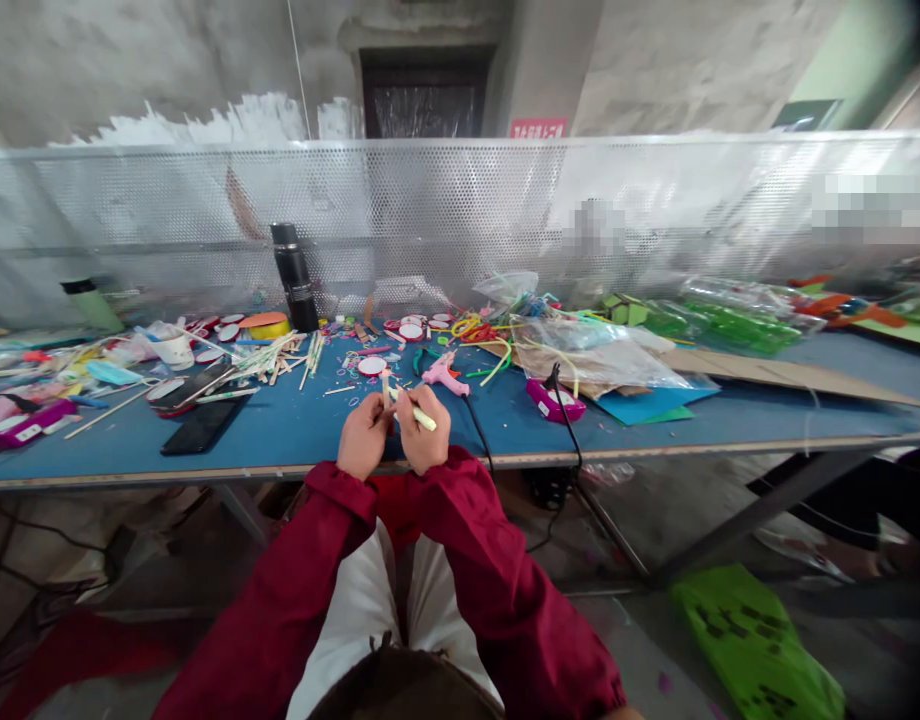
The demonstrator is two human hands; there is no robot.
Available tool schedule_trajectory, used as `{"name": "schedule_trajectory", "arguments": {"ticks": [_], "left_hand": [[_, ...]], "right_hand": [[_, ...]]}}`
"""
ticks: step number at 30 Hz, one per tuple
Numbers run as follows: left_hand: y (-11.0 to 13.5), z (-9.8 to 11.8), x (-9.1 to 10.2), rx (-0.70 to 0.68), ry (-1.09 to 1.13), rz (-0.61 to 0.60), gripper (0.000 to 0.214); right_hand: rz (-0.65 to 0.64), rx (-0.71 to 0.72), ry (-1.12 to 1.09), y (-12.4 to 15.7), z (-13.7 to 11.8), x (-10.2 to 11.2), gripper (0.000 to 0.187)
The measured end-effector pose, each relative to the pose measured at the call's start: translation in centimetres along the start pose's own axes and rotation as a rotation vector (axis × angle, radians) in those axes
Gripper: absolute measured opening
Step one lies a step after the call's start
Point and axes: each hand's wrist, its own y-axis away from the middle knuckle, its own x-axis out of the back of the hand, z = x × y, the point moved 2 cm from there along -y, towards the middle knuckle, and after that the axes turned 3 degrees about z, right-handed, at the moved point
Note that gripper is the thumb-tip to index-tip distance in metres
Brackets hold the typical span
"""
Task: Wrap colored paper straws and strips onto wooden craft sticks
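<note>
Both of my hands are close together over the front edge of the blue table. My left hand (362, 438) is closed and pinches a flat wooden stick (386, 385) that points upward. Wrapped round a pale yellow pen (425, 419) is my right hand (428, 445), with the pen's tip slanting toward the stick. Whether tip and stick touch, I cannot tell. Just beyond the hands lie a round white disc with a red rim (371, 367) and a pink glue gun (446, 374) with a black cord.
A black phone (205, 425) lies left, near loose wooden sticks (280, 358). A black flask (293, 278) stands behind. Purple boxes (554, 402), plastic bags (602, 350) and cardboard (797, 375) cover the right. A perforated metal screen (445, 215) closes the back. Cords hang over the front edge.
</note>
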Motion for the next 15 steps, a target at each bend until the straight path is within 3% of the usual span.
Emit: {"name": "schedule_trajectory", "arguments": {"ticks": [15], "left_hand": [[-0.09,-0.26,0.01,0.006,0.004,0.003,0.011]], "right_hand": [[-0.019,0.010,0.038,-0.02,0.25,-0.10,0.032]]}}
